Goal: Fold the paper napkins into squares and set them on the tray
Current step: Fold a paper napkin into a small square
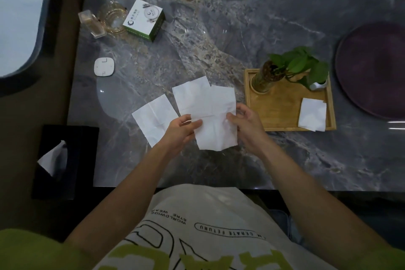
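White napkin pinched by left hand and right hand; plant vase crowds wooden tray.

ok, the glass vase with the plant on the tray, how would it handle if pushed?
The vase looks tall and narrow, so probably tippy. Leaves hang off one side, likely pulling it that way. Being glass, it is probably fragile and slick on the wooden tray.

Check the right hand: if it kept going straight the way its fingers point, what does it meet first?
The right hand points left, so it meets the napkin it already pinches, then probably the left hand on the opposite edge; depth is unclear.
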`<action>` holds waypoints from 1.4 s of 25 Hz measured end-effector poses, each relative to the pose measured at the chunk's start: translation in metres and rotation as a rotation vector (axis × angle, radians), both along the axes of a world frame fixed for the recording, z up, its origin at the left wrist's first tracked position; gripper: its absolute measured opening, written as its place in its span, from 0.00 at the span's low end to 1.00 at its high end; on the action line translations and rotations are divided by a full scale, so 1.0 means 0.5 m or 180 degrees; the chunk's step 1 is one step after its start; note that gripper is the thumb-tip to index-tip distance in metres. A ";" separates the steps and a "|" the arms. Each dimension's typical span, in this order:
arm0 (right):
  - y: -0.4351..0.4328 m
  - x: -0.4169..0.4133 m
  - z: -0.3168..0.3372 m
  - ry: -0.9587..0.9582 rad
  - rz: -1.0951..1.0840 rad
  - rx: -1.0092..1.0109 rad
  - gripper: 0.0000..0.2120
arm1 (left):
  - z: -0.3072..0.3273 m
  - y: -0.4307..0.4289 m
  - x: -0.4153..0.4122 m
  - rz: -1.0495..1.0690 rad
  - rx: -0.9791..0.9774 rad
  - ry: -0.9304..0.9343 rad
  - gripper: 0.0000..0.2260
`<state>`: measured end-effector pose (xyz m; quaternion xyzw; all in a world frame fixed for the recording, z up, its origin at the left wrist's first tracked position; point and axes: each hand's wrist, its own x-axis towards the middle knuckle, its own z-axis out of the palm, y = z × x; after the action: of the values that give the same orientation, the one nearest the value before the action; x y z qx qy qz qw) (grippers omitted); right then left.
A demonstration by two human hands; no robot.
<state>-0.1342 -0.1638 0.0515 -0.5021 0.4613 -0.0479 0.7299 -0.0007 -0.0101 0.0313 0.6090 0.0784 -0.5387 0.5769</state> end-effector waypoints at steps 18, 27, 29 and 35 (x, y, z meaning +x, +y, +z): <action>0.009 0.021 0.087 -0.0238 0.0127 -0.0118 0.10 | 0.075 0.041 0.042 0.0265 -0.0428 -0.0513 0.05; 0.024 0.069 0.154 -0.0503 0.0101 -0.0522 0.11 | 0.132 0.050 0.147 -0.0069 -0.0864 -0.0739 0.07; 0.020 0.074 0.170 -0.0530 0.0089 -0.0586 0.11 | 0.152 0.041 0.157 -0.0123 -0.0874 -0.0889 0.06; -0.018 0.060 0.225 -0.0694 0.0171 -0.0686 0.10 | 0.205 0.003 0.145 -0.0120 -0.1009 -0.1218 0.08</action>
<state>-0.1040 -0.1727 0.1642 -0.5815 0.3580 -0.1318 0.7185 0.0718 -0.0086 0.1338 0.6032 -0.1290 -0.4298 0.6594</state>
